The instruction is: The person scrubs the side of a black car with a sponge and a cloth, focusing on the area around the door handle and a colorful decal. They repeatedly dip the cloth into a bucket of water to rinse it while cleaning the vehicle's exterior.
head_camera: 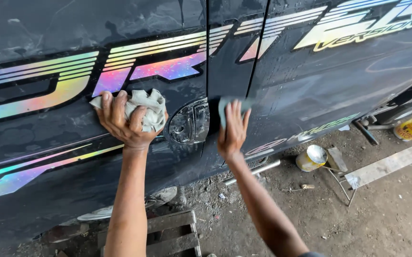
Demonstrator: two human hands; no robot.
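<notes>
Both hands apart on black van panel (310,81): left hand (122,121) clamps crumpled grey rag (144,109) below holographic rainbow decal (168,66); right hand (232,131) presses teal cloth (227,105) flat.

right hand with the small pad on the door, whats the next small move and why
Probably slide the right hand, which presses a small grey-green pad, rightward across the wet black door panel. Streaks and water marks show there, while the left hand holds a crumpled cloth beside the door handle.
</notes>
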